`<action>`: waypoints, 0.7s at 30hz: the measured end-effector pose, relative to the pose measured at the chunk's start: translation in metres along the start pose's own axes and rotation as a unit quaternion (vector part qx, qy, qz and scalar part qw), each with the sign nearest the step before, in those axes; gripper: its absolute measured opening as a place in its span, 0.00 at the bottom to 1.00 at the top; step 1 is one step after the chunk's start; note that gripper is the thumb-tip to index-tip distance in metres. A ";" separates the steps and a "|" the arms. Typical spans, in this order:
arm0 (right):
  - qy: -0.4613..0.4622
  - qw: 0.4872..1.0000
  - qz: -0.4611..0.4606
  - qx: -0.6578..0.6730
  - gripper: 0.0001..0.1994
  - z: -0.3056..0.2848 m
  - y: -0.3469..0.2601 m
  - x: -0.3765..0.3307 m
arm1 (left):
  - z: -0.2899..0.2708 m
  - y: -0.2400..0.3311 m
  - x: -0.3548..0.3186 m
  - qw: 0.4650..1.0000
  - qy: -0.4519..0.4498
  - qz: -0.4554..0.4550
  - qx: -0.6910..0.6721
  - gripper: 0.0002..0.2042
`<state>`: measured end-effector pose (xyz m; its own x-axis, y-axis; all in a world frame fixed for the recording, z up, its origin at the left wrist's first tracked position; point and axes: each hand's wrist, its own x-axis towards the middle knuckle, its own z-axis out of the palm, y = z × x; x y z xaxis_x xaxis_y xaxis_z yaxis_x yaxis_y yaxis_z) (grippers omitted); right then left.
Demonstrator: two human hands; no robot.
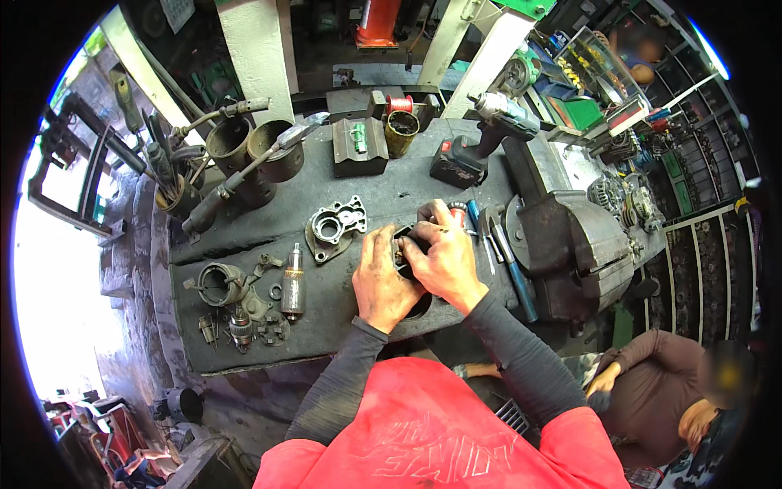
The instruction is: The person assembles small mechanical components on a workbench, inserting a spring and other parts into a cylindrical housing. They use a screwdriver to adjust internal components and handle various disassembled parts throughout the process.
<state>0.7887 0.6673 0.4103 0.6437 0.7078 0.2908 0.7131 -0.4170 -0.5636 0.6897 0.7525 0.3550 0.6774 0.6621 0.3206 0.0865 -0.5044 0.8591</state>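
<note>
Close together over the bench, my left hand [381, 281] and my right hand [446, 265] are closed round a dark round motor part [400, 254]. Brass-coloured bits show between the fingers; most of it is hidden. A dark curved edge shows beneath my hands. To their left lie a cast metal end housing [339, 222] and an upright-lying motor armature [293, 285] with a copper-coloured band. Further left are a round housing [216, 283] and a small gear drive [240, 328]. Pliers [492, 238] and a blue-handled tool [520, 285] lie right of my right hand.
A bench vise [574, 253] stands at the right, with a cordless impact wrench [489, 138] behind my hands. Metal cans [277, 151], a tool holder [179, 198], a V-grooved block [359, 148] and a brown can [401, 133] line the back. A person [660, 395] sits at lower right.
</note>
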 end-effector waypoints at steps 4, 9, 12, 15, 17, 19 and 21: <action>-0.036 0.999 0.004 0.007 0.11 -0.002 -0.001 0.001 | -0.002 0.001 0.000 1.000 -0.014 -0.001 -0.018 0.35; 0.002 1.000 0.004 -0.014 0.12 0.001 0.001 -0.001 | 0.002 0.001 0.001 1.000 0.001 0.004 -0.006 0.33; -0.020 1.000 -0.007 0.001 0.12 0.001 0.003 -0.001 | 0.002 0.001 0.000 1.000 -0.003 0.005 -0.020 0.34; -0.012 1.000 -0.011 -0.002 0.12 -0.001 0.005 0.002 | 0.003 0.001 0.001 1.000 -0.001 -0.004 -0.012 0.36; -0.033 0.999 0.004 0.000 0.12 -0.004 0.006 0.004 | 0.004 0.001 0.002 1.000 -0.013 -0.015 -0.001 0.39; -0.060 0.998 -0.006 0.018 0.12 -0.007 0.006 0.005 | 0.004 0.002 0.002 1.000 -0.012 -0.009 -0.014 0.40; -0.082 0.997 -0.004 0.005 0.12 -0.008 0.006 0.006 | 0.004 0.002 0.001 1.000 -0.014 -0.010 -0.024 0.40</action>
<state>0.7995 0.6648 0.4145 0.5827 0.7957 0.1653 0.7154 -0.4058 -0.5688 0.6934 0.7501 0.3550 0.6968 0.6553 0.2918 0.0665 -0.4640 0.8833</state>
